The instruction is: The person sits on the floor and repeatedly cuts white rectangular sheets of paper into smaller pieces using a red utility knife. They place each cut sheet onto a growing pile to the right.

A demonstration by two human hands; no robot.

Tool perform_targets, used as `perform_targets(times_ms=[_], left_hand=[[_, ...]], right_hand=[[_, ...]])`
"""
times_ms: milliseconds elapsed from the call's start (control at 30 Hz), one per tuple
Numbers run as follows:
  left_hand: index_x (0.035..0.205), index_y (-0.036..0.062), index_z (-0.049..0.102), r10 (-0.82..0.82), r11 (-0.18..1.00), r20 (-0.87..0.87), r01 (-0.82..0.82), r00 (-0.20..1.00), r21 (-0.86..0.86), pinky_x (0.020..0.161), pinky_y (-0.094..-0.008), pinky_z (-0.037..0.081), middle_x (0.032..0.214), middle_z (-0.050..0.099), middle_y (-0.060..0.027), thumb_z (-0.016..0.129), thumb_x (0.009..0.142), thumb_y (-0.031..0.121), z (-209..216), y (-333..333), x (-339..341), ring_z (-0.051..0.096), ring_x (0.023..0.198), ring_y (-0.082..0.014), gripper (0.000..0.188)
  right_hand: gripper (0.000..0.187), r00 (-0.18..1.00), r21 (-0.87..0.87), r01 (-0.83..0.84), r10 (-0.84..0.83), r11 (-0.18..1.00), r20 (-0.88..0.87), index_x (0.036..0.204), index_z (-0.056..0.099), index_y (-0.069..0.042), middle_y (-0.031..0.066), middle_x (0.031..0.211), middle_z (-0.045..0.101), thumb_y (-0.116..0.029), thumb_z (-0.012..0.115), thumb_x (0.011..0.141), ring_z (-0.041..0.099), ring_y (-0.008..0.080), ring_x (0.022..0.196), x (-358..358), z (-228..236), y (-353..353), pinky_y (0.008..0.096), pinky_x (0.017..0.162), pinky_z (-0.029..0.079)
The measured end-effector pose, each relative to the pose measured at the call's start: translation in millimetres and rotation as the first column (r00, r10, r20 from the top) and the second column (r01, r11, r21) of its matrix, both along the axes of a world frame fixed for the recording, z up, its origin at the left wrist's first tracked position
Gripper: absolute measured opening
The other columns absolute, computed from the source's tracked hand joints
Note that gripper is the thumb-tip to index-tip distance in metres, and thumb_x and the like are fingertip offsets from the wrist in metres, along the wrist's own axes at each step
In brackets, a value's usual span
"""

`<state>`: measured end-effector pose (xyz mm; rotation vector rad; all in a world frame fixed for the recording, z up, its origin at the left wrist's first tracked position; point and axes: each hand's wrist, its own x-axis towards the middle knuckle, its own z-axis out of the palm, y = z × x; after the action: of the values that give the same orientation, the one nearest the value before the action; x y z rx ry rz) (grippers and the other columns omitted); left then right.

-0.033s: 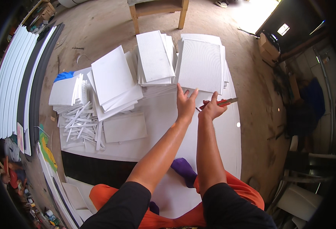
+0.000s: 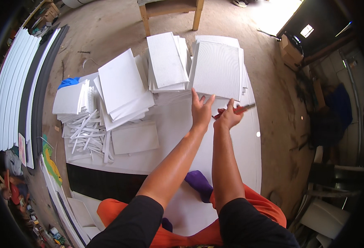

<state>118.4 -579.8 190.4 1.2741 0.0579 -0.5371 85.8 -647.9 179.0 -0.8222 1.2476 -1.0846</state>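
Observation:
Both arms reach forward over a large white sheet [image 2: 171, 132]. At the near edge of a pile of white ribbed panels [image 2: 216, 68], my left hand [image 2: 201, 110] has its fingers spread, touching the pile's left front corner. My right hand [image 2: 228, 118] grips a red utility knife [image 2: 240, 110], its grey end pointing out to the right; the fingers partly hide its handle. That hand's extended finger is close to the same front edge, towards the right corner. Directly left of this pile stands another stack of ribbed white panels [image 2: 167, 60].
More white panels [image 2: 122, 87] lie fanned out on the left, beside a small stack [image 2: 70, 99] and loose white strips [image 2: 85, 136]. A single flat piece [image 2: 135, 138] rests nearer. Purple-socked foot [image 2: 199, 184] on the sheet. Wooden table [image 2: 171, 8] ahead; long boards [image 2: 14, 91] at far left.
My right hand has risen slightly and the knife has tilted, its outer end now a little higher and blurred. My left hand stays at the pile's edge.

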Motion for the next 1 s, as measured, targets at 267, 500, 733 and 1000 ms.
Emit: perform_targets(times_ms=[267, 500, 733, 1000], left_hand=[[0.159, -0.0017, 0.030, -0.103, 0.995, 0.027, 0.103, 0.994, -0.003, 0.113, -0.0379, 0.041, 0.165, 0.032, -0.0224, 0.068, 0.097, 0.029, -13, 16, 9, 0.046, 0.143, -0.0317, 0.079], [0.152, -0.0010, 0.045, 0.087, 0.951, -0.019, -0.077, 0.996, 0.299, 0.101, -0.0399, 0.048, 0.147, 0.052, -0.0218, 0.068, 0.097, 0.028, -114, 87, -25, 0.058, 0.126, -0.0309, 0.066], [0.141, -0.0016, 0.048, 0.557, 0.434, 0.220, -0.506, 0.801, 0.745, 0.096, -0.0452, 0.049, 0.136, 0.051, -0.0254, 0.072, 0.095, 0.031, -183, 217, -52, 0.059, 0.108, -0.0344, 0.061], [0.140, -0.0009, 0.042, 0.856, 0.515, -0.335, -0.707, 0.394, 0.485, 0.095, -0.0447, 0.051, 0.133, 0.054, -0.0185, 0.076, 0.094, 0.034, -195, 301, -36, 0.060, 0.114, -0.0305, 0.068]], right_hand=[[0.030, 0.995, -0.051, -0.104, 0.104, 0.993, -0.009, 0.117, 0.064, 0.002, 0.0041, 0.084, 0.061, -0.022, 0.069, 0.099, 0.054, 0.0112, 0.058, -13, -44, -15, 0.0286, 0.047, 0.042], [0.016, 0.909, -0.178, -0.380, 0.332, 0.908, -0.250, 0.088, 0.067, -0.004, -0.0035, 0.068, 0.054, -0.016, 0.071, 0.098, 0.044, 0.0066, 0.054, -42, -125, 38, 0.0262, 0.049, 0.035], [0.036, 0.115, 0.215, -0.927, 0.778, 0.307, -0.618, 0.111, 0.072, -0.003, 0.0116, 0.085, 0.071, -0.026, 0.080, 0.085, 0.067, 0.0249, 0.076, -14, -118, 151, 0.0395, 0.073, 0.052], [0.075, 0.152, -0.156, -0.987, 0.625, 0.048, -0.765, 0.151, 0.047, -0.008, 0.0137, 0.120, 0.068, -0.021, 0.080, 0.085, 0.065, 0.0306, 0.109, 13, -171, 223, 0.0406, 0.094, 0.051]])
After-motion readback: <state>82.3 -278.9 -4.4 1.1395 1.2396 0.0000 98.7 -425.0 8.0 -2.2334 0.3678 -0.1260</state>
